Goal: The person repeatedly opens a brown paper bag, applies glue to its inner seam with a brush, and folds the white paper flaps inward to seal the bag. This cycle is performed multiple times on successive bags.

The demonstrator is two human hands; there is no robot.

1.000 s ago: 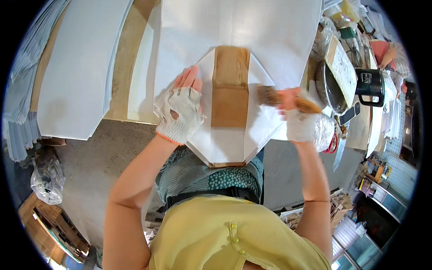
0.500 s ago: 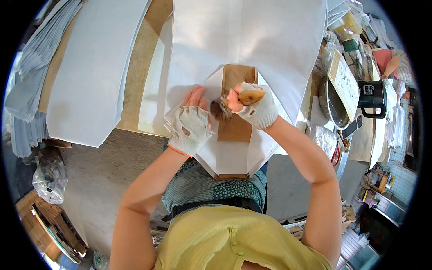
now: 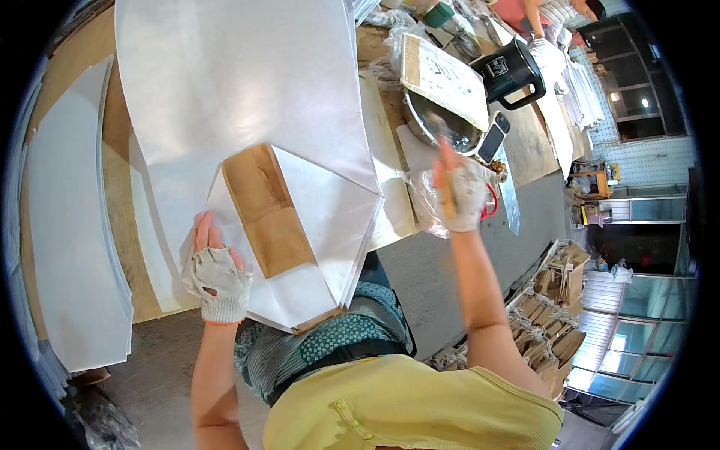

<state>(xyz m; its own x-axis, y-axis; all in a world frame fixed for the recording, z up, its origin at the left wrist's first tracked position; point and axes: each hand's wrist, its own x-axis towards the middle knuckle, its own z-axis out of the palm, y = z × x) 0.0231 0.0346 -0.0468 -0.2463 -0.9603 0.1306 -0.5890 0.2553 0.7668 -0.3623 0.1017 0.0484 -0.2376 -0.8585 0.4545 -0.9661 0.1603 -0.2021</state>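
Note:
My left hand [image 3: 217,274], in a fingerless knit glove, lies with fingers stretched out on the left edge of a stack of white paper bags [image 3: 330,202]. The folded end of the top bag carries a brown paper strip [image 3: 270,214], darker in patches. My right hand [image 3: 461,191], gloved likewise, is closed around the wooden handle of a brush [image 3: 448,196]. It is off the bags, at the near rim of a metal bowl [image 3: 420,124]. Motion smears the brush's bristle end near the bowl, so I cannot tell if it touches the contents.
A pale board [image 3: 446,79] partly covers the bowl. Beside it are a black mug [image 3: 514,75] and a phone [image 3: 493,139]. Clear plastic [image 3: 427,202] lies below the bowl. More white sheets [image 3: 75,217] are stacked at the left. Another person's arm [image 3: 532,15] shows at the far right.
My right hand has carried the brush from the brown strip rightward to the bowl. The view has turned right. My left hand stays on the bags, now at their left edge.

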